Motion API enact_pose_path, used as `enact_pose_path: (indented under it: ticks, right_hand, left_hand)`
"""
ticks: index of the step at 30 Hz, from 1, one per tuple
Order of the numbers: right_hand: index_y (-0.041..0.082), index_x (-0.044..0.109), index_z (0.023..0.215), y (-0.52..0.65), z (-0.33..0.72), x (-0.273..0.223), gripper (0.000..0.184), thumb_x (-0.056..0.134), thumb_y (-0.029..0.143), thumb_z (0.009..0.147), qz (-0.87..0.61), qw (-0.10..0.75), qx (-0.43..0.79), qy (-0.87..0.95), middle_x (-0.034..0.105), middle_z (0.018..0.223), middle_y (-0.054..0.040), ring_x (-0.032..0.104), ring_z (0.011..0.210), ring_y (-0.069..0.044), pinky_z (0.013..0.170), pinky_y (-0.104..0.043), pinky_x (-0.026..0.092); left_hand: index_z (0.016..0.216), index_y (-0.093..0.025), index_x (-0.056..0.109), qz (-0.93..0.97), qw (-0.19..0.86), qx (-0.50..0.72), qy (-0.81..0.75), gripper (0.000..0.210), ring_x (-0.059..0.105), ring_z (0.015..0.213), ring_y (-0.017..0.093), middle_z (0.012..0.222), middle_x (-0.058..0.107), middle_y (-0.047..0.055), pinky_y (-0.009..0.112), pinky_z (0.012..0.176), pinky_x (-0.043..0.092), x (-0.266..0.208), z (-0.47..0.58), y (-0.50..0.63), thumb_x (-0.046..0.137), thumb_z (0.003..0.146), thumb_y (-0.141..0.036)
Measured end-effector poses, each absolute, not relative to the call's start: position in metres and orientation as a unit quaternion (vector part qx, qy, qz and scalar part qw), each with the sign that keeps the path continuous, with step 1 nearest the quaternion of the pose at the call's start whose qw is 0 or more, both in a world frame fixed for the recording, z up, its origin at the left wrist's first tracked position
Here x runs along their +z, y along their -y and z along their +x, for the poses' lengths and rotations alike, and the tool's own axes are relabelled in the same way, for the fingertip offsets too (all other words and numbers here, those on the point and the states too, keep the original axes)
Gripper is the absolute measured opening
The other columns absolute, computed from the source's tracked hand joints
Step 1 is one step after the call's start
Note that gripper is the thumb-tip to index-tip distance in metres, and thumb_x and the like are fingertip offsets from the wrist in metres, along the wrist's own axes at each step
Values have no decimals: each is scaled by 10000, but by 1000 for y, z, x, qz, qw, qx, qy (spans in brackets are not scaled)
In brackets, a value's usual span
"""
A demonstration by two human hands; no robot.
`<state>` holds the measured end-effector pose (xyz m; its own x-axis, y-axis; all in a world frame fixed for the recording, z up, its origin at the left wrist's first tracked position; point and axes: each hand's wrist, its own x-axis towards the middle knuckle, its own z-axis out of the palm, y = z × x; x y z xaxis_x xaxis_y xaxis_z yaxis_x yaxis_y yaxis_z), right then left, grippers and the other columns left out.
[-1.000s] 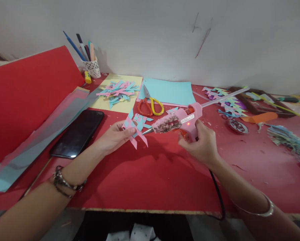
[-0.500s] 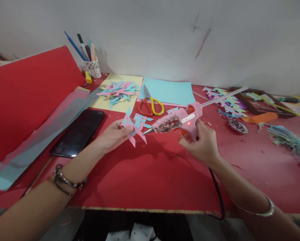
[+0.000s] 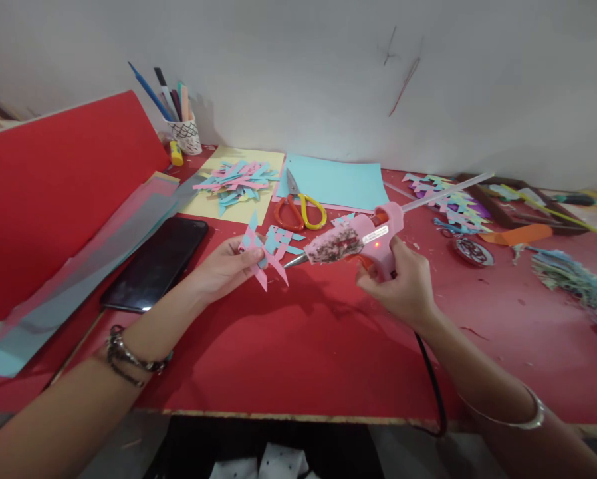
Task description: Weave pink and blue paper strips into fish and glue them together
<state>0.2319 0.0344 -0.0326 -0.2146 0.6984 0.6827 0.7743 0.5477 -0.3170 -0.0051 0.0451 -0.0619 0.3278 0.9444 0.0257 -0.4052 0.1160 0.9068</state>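
My left hand (image 3: 231, 266) pinches a folded pink and blue paper piece (image 3: 260, 261) between thumb and fingers, its pointed ends sticking out. My right hand (image 3: 403, 283) is wrapped round the handle of a pink glue gun (image 3: 346, 239), fingers at the orange trigger. The gun's metal nozzle points left, close to the paper piece's right tip; whether they touch I cannot tell. A clear glue stick (image 3: 448, 191) juts from the gun's back, and a small light glows on its side. Just behind the held piece lie more folded pink and blue paper pieces (image 3: 281, 241).
Scissors (image 3: 301, 206) with red and yellow handles lie behind the gun. Cut paper strips (image 3: 241, 178) are heaped on yellow paper. A black phone (image 3: 156, 266) is left of my left hand. The gun's black cord (image 3: 433, 379) hangs over the table's front edge. A pen cup (image 3: 185, 135) stands at the back.
The paper piece in my left hand has shifted slightly left, away from the nozzle. The glue gun and my right hand have hardly moved.
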Motion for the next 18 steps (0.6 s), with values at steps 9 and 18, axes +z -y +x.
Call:
enact_pose_path:
  ticks: [9, 18]
  right_hand:
    - [234, 231, 595, -35, 232, -34, 270, 497, 282, 612, -480, 412, -43, 773, 271, 436, 101, 226, 360, -43, 341, -197, 184]
    - [233, 218, 601, -34, 231, -35, 289, 503, 275, 618, -477, 411, -52, 775, 253, 448, 102, 217, 367, -38, 337, -193, 173]
  left_hand:
    - [513, -139, 597, 443, 676, 495, -319, 304, 451, 532, 62, 547, 500, -37, 193, 528, 413, -61, -5, -44, 793, 509, -372]
    - [599, -174, 646, 410, 690, 480, -354, 343, 474, 529, 68, 582, 527, -43, 196, 495, 410, -64, -2, -43, 821, 408, -400]
